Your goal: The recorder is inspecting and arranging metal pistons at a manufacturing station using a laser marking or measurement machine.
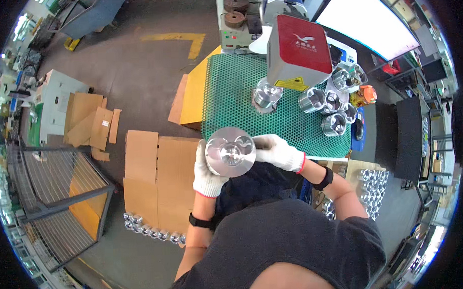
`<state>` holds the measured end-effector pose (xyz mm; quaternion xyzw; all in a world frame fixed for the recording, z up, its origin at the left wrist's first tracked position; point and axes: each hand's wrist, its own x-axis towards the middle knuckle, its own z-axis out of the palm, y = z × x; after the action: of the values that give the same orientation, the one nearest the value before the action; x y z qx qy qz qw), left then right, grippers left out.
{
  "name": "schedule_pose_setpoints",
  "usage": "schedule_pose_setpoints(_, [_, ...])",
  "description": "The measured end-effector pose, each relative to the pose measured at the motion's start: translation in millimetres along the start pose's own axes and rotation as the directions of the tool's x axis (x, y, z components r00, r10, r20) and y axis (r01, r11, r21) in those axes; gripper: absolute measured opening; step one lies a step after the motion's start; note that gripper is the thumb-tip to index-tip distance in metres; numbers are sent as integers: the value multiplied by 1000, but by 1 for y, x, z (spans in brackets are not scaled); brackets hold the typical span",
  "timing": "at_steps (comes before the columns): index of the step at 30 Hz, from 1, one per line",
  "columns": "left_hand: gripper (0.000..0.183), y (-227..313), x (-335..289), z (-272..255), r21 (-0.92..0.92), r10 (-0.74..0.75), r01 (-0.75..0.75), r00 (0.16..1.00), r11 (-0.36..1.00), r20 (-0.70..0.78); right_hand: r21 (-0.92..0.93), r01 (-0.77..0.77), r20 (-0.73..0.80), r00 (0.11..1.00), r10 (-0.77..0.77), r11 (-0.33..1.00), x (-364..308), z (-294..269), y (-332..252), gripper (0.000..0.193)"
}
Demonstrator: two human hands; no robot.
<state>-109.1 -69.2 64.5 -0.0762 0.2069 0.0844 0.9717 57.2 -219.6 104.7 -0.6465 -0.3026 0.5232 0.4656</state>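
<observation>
A shiny round metal part with a wide, flat flange (216, 158) is held in front of me, just off the near edge of the bench. My gloved left hand (207, 176) is closed around its left side. At the right rim, the fingers of my gloved right hand (278, 152) are closed on the flange; their tips are partly hidden. Beyond my hands, a second metal part (268, 95) stands upright on the green perforated mat (229, 88), beneath a red and grey machine head (302, 50).
Several shiny metal cups (334, 124) cluster at the mat's right side. Near them are an orange object (365, 95) and a dark mouse (359, 130) on blue. Cardboard (156, 172) lies to my left, lined with metal parts (163, 235). More parts (374, 188) stand at right. A wire cage (65, 201) is far left.
</observation>
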Motion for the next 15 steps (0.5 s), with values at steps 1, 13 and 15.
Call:
schedule_pose_setpoints(1, [50,1,4,0,117,106,-88,983,989,-153,-73,21,0,1000,-21,997,-3,-7,-2,51])
schedule_pose_setpoints(13, [50,-68,137,18,881,35,112,994,-461,-108,766,58,-322,897,304,640,-38,-79,111,60])
schedule_pose_setpoints(15, [43,-67,163,36,483,179,-69,876,-873,448,881,-5,-262,828,496,474,-61,-89,116,37])
